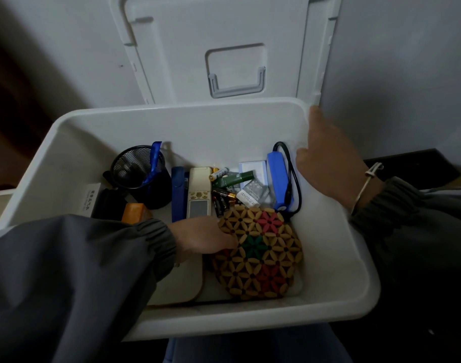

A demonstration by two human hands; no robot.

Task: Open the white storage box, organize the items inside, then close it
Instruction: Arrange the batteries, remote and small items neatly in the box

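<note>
The left hand (205,239) is inside the white storage box (336,284), with its fingers on the left edge of a round woven mat (260,255); it seems to pinch this edge, but the fingertips are hidden under the mat, so I cannot tell if the grasp is really closed. The right hand (331,163) rests with spread, relaxed fingers against the right wall of the box near the back corner and grasps nothing. In the head view, the only view here, the box sits in front of the person, apparently on the lap, and its lid (224,48) stands open and upright behind it, against the wall. Inside, the mat lies at the front right, partly on a flat pale board (182,284). Behind it are a pale remote control (199,195) beside a dark blue stapler (178,195), some loose batteries (221,197), a blue power bank (279,184) with a black cable (294,169) around it, and a black mesh cup (137,171) at the back left. I judge the mat to be light and a little flexible, made of small wooden pieces joined together, so the edge is a good place to hold it, and it should not slip. The batteries are small and will roll, so it is better to gather them together. The box itself looks like smooth, rigid plastic; its rim is the natural place to hold it, and the lid should swing down easily.
</note>
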